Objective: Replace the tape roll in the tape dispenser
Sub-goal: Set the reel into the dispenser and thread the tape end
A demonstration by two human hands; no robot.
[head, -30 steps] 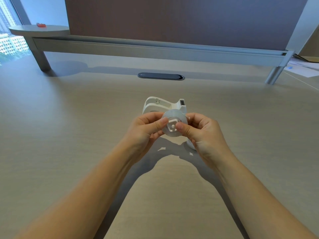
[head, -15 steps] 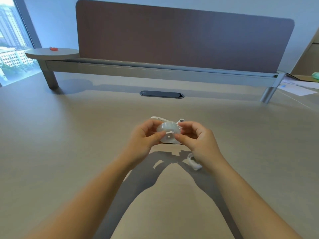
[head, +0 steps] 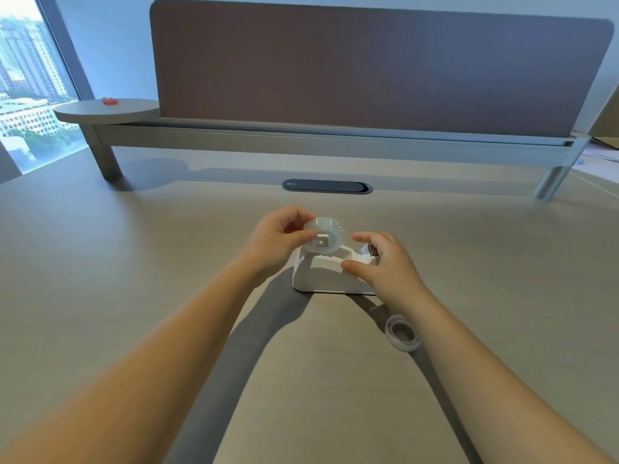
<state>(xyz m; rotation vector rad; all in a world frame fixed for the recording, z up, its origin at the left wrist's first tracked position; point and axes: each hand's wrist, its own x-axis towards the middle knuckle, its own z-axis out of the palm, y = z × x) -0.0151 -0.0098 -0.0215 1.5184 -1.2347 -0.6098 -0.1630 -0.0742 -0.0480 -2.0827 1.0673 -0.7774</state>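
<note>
A white tape dispenser (head: 321,276) stands on the beige desk in the middle of the view. My left hand (head: 274,239) holds a clear tape roll (head: 325,236) on its white hub at the dispenser's rear cradle, partly down in it. My right hand (head: 385,266) grips the dispenser's front end, thumb on its near side and fingers over the cutter. An empty white tape core (head: 402,336) lies flat on the desk beside my right forearm.
The desk (head: 134,296) stretches wide on both sides. A dark cable grommet (head: 326,186) is set into it farther back. Behind it runs a grey rail under a brown divider panel (head: 368,68); a round shelf with a small red object (head: 110,101) is at left.
Both hands held the roll in the air before. Now my right hand has let go of it and taken the dispenser, and my left hand has lowered the roll onto the dispenser.
</note>
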